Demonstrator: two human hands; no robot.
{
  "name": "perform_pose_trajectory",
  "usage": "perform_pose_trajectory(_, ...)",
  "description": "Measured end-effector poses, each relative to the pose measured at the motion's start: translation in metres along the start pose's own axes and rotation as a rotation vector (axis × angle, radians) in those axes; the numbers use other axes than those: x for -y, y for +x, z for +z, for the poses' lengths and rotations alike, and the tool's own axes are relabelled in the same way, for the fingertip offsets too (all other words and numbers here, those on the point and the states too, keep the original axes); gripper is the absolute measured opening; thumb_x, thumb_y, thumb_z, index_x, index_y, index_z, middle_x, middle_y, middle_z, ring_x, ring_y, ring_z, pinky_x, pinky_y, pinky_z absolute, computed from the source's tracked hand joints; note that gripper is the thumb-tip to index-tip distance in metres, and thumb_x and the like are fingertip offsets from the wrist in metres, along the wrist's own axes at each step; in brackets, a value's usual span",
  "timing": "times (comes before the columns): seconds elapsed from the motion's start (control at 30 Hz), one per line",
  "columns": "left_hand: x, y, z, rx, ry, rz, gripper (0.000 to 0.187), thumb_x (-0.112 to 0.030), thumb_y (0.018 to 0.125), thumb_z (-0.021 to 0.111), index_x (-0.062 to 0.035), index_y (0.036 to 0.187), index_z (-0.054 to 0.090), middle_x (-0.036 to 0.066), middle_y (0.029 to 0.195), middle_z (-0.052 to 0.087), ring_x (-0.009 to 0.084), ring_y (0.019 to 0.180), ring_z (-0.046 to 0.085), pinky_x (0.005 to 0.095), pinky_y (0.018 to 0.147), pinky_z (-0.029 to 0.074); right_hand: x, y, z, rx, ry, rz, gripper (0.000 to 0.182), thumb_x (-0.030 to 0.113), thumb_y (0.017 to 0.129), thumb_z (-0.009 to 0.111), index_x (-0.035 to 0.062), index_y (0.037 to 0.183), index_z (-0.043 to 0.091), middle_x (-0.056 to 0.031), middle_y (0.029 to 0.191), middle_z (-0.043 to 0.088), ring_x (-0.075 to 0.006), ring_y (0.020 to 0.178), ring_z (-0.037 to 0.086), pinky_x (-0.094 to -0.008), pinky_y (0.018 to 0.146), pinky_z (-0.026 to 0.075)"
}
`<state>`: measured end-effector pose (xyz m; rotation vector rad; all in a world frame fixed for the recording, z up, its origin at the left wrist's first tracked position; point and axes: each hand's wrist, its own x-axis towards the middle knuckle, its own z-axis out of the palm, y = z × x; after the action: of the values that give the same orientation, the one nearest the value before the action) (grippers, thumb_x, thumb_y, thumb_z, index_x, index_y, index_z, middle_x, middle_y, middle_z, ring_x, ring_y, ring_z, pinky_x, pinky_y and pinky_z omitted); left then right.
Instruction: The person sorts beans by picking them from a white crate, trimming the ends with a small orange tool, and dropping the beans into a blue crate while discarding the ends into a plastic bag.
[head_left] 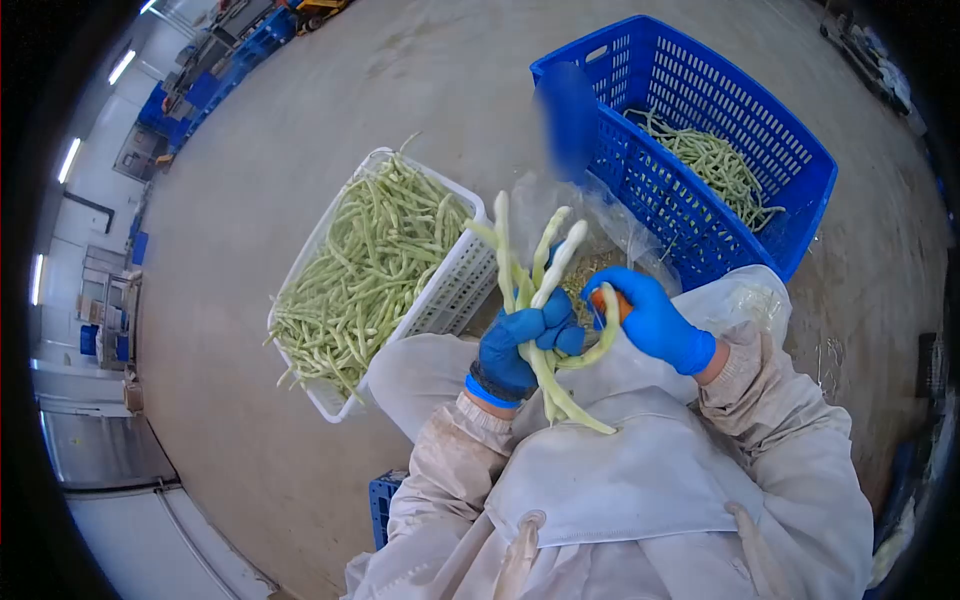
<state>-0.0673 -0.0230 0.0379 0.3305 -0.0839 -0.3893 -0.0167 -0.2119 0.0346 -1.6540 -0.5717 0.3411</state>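
Observation:
My left hand [517, 352], in a blue glove, is closed around a small bunch of long pale green beans [503, 245]. Their ends stick out above and below the fist. One bean [606, 345] curves out to the right toward my other hand. My right hand [655, 322], also gloved in blue, grips a small tool with an orange handle [620, 303]; its working end is hidden. The tip of the curved bean lies against this tool. Both hands are over my lap, close to each other.
To the left stands a white slatted basket [462, 270] heaped with beans [375, 260]. At upper right is a large blue crate [735, 95] holding more beans [712, 165]. Between them lies a clear plastic bag [628, 222] with small trimmings. A blue crate edge [381, 505] shows beneath me.

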Motion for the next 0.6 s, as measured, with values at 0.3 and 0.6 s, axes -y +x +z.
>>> perform_pose_trajectory(0.3,-0.005,0.010,-0.004,-0.051,-0.028,0.185,0.074,-0.012,0.080,0.057,-0.0083,0.143,0.018,-0.001,0.080,0.046,0.0103,0.070,0.048,0.0302,0.075,0.044,0.011,-0.009,-0.014,-0.137,0.585,0.226,0.018,0.009,0.091,0.053,0.0020,0.106,0.057,-0.0102,0.103,0.062,-0.0162,0.088,0.059,-0.0294,0.071,0.049)
perform_pose_trajectory(0.6,-0.034,-0.005,-0.065,-0.257,0.067,0.317,0.057,-0.010,0.084,0.054,-0.0064,0.136,0.033,0.008,0.096,0.058,0.0210,0.084,0.059,0.0350,0.075,0.051,0.012,-0.015,-0.059,-0.167,1.081,0.116,0.023,0.015,0.092,0.050,0.0023,0.111,0.055,-0.0092,0.106,0.058,-0.0156,0.095,0.058,-0.0243,0.072,0.050)
